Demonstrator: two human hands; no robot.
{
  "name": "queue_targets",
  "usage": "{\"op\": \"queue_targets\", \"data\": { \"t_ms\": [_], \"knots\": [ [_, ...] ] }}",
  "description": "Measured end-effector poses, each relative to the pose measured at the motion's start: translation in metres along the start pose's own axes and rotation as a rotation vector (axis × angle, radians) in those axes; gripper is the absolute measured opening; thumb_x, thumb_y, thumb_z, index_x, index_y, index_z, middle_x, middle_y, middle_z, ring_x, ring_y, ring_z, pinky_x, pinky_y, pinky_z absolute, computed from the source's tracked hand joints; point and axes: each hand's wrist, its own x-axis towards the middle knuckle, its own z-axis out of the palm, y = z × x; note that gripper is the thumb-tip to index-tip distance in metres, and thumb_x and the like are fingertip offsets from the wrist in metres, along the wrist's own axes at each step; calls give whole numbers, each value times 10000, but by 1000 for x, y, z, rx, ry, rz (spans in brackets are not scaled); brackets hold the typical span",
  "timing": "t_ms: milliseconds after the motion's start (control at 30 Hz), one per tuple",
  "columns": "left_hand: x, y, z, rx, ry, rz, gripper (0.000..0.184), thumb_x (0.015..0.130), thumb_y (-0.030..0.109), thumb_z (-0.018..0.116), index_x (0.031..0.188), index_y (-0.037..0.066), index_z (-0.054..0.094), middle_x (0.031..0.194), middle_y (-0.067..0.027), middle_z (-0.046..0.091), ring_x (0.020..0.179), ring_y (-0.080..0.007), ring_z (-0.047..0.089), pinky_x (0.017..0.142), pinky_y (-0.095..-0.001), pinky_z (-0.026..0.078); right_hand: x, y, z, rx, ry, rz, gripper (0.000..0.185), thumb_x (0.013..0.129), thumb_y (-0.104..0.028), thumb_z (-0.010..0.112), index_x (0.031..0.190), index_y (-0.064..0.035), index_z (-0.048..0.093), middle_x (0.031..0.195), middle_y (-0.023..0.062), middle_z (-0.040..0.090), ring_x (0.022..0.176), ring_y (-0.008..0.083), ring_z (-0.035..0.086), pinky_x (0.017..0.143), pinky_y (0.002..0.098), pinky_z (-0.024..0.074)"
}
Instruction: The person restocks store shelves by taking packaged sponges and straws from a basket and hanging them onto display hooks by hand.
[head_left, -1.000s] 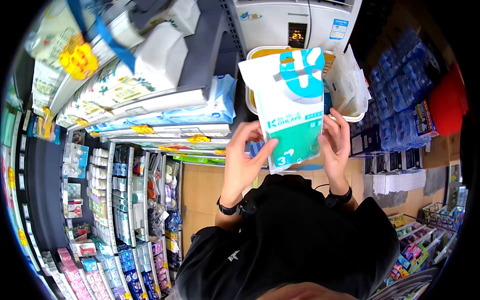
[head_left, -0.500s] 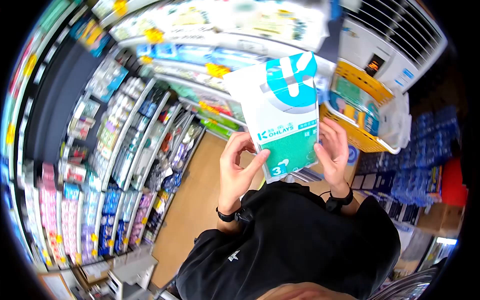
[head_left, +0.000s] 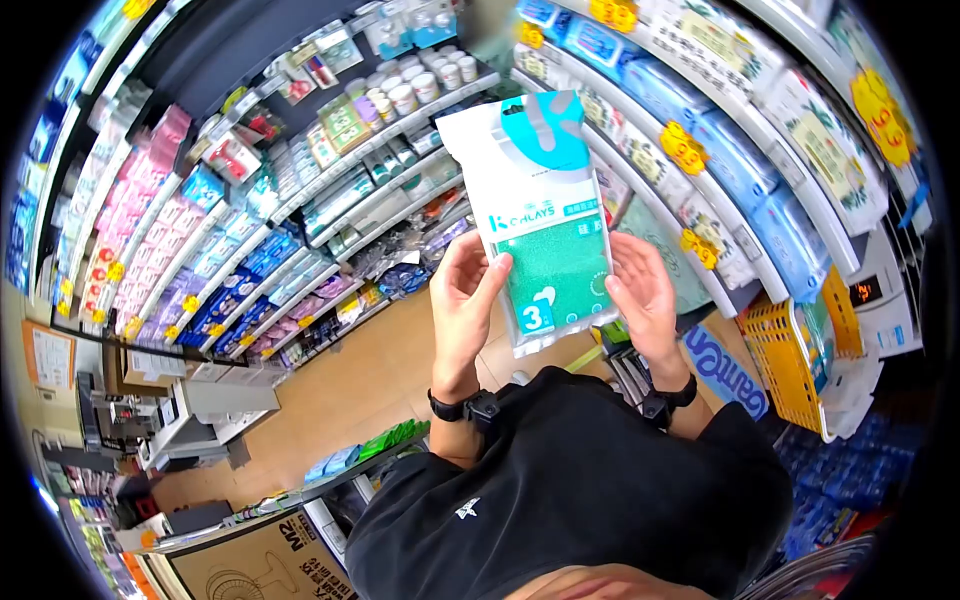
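Observation:
Between my two hands is a plastic pack of green scouring pads [head_left: 553, 265], white and blue at the top, with "KOHLAYS" and a "3" printed on it. It is held nearly upright in front of my chest, front face towards me. My left hand [head_left: 465, 300] grips its left edge, thumb on the front and fingers curled behind. On the opposite edge my right hand [head_left: 643, 295] holds it the same way, fingers partly hidden by the pack. Black bands circle both wrists.
Shelves of wet wipe packs [head_left: 715, 140] rise close on the right. Further shelves with pink packs [head_left: 160, 225] and paper cups [head_left: 403, 98] curve along the left. A yellow basket [head_left: 780, 365] stands at the right. A cardboard fan box [head_left: 260, 560] is at the lower left.
My body and view have turned left, so the yellow basket sits lower and further right. The pack has moved slightly left and is still held in both hands.

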Motion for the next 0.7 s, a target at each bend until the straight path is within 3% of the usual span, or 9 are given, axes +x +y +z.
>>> {"op": "queue_targets", "data": {
  "t_ms": [133, 433, 700],
  "knots": [
    [6, 4, -32, -4, 45, 22, 329, 970, 56, 671, 1276, -27, 582, 1143, -59, 669, 1005, -97, 609, 883, -257, 481, 11, 11, 31, -19, -35, 101, 515, 954, 30, 586, 1437, 51, 409, 1411, 165, 518, 1353, 233, 480, 1154, 369, 349],
    [37, 11, -61, -30, 104, 38, 341, 978, 62, 663, 1291, -34, 569, 1144, -64, 663, 1010, -102, 607, 912, -266, 487, 30, 26, 53, -19, -70, 208, 536, 936, 34, 611, 1428, 56, 400, 1343, 156, 568, 1260, 203, 540, 1072, 348, 422],
    [95, 11, -67, 13, 105, 79, 341, 965, 58, 675, 1284, -27, 590, 1124, -45, 673, 967, -82, 599, 874, -247, 472, 85, 58, 57, 50, -69, 124, 491, 954, 52, 586, 1411, 51, 406, 1322, 154, 575, 1226, 189, 557, 1040, 327, 445]
  ]
}}
